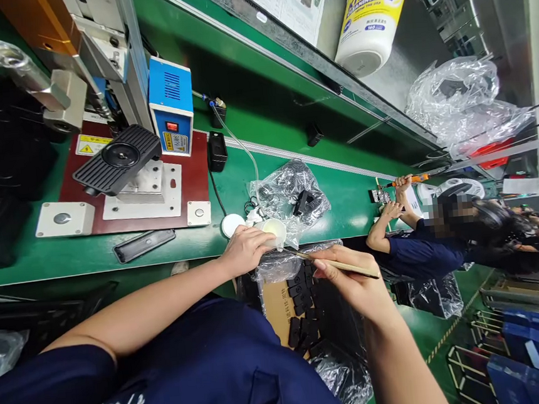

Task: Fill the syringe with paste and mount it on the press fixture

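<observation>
Navy shirt (209,371) sits before the white cup (276,229) the left hand (246,250) grips, clear bag (292,190) beyond it, while the right hand (354,276) pinches a slender tool (341,263) slanting leftward, tip at the cup.

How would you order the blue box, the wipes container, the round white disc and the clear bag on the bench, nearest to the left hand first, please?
From the left hand, in the head view:
1. Round white disc: just beyond the fingers.
2. Clear bag: beyond and to the right.
3. Blue box: farther back, left.
4. Wipes container: upper right, on the shelf.
</observation>
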The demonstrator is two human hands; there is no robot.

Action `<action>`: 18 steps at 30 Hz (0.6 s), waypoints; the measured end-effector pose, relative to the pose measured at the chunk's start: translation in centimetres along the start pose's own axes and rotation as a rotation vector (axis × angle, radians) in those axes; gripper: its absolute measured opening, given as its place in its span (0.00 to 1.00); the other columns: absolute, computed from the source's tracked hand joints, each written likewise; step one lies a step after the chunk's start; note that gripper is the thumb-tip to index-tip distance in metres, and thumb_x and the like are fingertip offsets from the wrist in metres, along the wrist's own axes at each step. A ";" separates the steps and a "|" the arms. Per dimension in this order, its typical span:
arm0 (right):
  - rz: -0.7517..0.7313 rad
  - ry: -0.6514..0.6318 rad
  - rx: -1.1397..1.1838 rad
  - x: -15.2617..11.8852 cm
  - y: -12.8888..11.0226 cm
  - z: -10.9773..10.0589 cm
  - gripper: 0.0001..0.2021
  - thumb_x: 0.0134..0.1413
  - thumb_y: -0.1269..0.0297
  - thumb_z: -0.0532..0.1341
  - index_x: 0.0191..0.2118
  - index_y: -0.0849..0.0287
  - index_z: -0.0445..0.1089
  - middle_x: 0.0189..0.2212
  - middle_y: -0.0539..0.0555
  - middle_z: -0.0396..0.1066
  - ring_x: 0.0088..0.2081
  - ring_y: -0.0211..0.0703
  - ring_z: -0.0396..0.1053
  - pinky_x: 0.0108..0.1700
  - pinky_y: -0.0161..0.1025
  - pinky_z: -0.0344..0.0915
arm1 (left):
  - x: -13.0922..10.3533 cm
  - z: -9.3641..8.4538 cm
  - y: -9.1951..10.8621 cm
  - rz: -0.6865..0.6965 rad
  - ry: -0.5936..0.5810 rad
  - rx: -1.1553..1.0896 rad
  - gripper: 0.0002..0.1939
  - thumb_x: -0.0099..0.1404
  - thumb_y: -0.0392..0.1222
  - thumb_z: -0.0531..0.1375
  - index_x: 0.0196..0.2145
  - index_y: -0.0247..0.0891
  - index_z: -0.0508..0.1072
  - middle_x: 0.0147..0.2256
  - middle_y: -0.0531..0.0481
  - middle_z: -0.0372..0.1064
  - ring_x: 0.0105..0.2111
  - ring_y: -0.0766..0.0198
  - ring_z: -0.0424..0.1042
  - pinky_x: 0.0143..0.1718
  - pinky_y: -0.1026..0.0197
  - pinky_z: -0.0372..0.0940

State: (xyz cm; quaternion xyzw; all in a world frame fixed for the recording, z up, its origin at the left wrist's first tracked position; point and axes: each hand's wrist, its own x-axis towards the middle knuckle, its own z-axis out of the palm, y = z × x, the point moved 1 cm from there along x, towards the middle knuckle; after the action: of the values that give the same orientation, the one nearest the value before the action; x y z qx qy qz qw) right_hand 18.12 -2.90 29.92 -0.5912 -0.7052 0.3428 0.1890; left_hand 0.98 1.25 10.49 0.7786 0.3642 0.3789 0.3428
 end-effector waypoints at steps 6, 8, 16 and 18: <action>0.107 0.200 0.085 -2.1 0.4 -2.2 0.06 0.57 0.64 0.63 0.39 0.54 0.77 0.27 0.52 0.76 0.29 0.43 0.74 0.32 0.41 0.71 | 0.0 0.1 -0.6 -0.006 0.007 -0.015 0.11 0.67 0.40 0.57 0.45 0.38 0.74 0.38 0.46 0.77 0.39 0.56 0.74 0.42 0.53 0.63; 0.161 0.286 0.149 -2.5 1.1 -2.2 0.07 0.57 0.62 0.63 0.40 0.54 0.77 0.26 0.53 0.76 0.28 0.44 0.74 0.31 0.42 0.72 | 0.0 0.2 -0.8 0.011 0.005 -0.034 0.11 0.67 0.39 0.57 0.45 0.38 0.74 0.39 0.46 0.77 0.40 0.56 0.75 0.43 0.53 0.63; 0.237 0.388 0.330 -1.3 4.1 -0.2 0.11 0.55 0.55 0.64 0.36 0.56 0.77 0.18 0.52 0.73 0.23 0.44 0.73 0.28 0.44 0.74 | 0.1 0.6 -0.2 0.017 0.011 -0.063 0.10 0.67 0.41 0.57 0.44 0.37 0.74 0.37 0.45 0.77 0.38 0.56 0.75 0.41 0.53 0.64; 0.230 0.423 0.280 -1.8 5.6 -0.4 0.09 0.53 0.56 0.66 0.35 0.56 0.77 0.20 0.55 0.75 0.25 0.48 0.75 0.28 0.44 0.74 | 0.1 0.7 0.0 0.004 -0.006 -0.073 0.10 0.66 0.41 0.58 0.43 0.38 0.75 0.36 0.46 0.77 0.39 0.57 0.75 0.41 0.54 0.64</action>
State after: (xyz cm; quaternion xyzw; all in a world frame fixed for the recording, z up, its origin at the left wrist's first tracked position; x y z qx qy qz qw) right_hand 22.78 -4.13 26.46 -0.6940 -0.5240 0.3249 0.3717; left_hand 1.63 1.20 10.19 0.7674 0.3475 0.3902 0.3715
